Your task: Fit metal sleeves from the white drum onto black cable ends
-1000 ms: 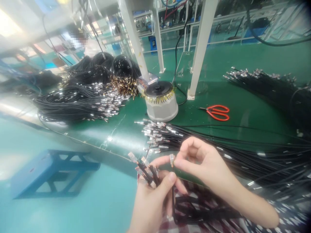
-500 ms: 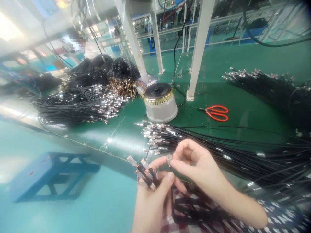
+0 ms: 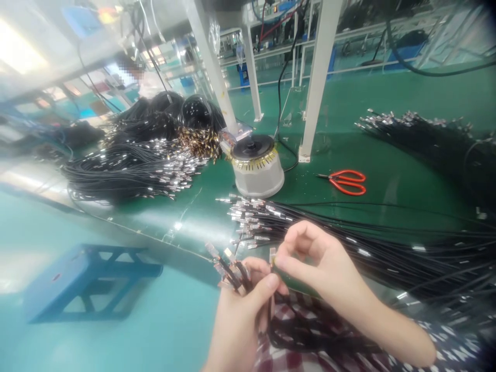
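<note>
My left hand (image 3: 242, 315) is closed around a small bunch of black cables (image 3: 235, 275), whose silvery plug ends stick up past the fingers. From the same hand one cable rises apart from the others, topped by a small metal connector (image 3: 272, 253). The thumb and fingertips of my right hand (image 3: 323, 263) pinch together right beside that connector, on its right side. The exact contact is too small to make out. Loops of the held cables hang over a checked cloth (image 3: 287, 361) below my hands.
A large cable bundle (image 3: 329, 227) lies behind my hands on the green table (image 3: 391, 170). Beyond it are a grey round device (image 3: 259, 178) and red-handled scissors (image 3: 349, 182). More cable piles (image 3: 116, 170) lie left. A blue stool (image 3: 58, 289) stands on the floor; a person is far left.
My left index finger, stretched up by the connector before, has curled lower and back from it. The right fingertips stay close beside the connector. The whole view has shifted slightly.
</note>
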Demonstrator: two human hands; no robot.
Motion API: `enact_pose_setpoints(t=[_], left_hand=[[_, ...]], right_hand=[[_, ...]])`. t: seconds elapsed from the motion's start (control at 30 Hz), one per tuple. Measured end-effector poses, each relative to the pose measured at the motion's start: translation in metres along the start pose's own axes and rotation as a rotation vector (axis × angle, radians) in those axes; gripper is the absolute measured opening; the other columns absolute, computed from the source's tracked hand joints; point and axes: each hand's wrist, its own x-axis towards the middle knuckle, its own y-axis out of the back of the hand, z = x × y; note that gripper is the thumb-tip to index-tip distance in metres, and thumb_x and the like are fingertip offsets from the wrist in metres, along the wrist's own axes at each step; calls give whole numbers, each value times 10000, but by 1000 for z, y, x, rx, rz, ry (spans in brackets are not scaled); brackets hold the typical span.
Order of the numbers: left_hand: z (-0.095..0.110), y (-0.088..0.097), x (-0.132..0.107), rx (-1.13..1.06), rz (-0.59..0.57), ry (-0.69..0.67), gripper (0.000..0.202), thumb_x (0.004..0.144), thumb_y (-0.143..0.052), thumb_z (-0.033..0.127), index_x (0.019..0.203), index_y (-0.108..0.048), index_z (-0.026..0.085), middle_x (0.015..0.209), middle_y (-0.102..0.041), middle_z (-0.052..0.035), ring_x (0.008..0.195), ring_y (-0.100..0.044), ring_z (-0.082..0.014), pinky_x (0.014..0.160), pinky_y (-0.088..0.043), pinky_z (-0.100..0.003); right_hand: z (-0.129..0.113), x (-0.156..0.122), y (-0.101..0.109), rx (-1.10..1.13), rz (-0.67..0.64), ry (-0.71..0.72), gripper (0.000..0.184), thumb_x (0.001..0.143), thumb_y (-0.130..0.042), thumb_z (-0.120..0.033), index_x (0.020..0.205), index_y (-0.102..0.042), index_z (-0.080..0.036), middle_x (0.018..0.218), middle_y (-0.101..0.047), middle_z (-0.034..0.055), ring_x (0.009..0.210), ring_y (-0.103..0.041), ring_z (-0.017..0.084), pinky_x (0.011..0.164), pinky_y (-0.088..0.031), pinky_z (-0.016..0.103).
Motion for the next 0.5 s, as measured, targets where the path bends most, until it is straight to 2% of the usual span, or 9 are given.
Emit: enact_pose_setpoints(t=[0.13, 0.33, 0.5], left_hand=[[0, 3, 2, -54, -11, 4, 221, 737, -768, 274, 727, -593, 141, 632, -593, 16, 442, -401, -26, 411, -270, -138], [-2, 1, 1, -112, -10, -6, 177, 785, -722, 248, 709, -598, 147, 633, -595, 2, 525, -444, -65, 481, -353, -153], [-4, 0, 2, -196, -50, 35, 205, 795, -728, 270, 700, -591, 152, 594, -584, 16, 488, -420, -52, 469, -351, -145]], right_hand=[[1, -1, 3, 28, -20, -19, 229, 767, -693, -178, 861, -487, -218, 701, -682, -44, 658, -589, 142, 690, -419, 310], [-1, -1, 2, 26, 42, -60, 255, 729, -740, -198, 855, -518, -206, 696, -748, -17, 610, -611, 139, 642, -429, 283], [-5, 0, -1, 106, 73, -90, 262, 703, -752, -133, 819, -526, -197, 664, -748, -30, 599, -641, 113, 623, -447, 226]])
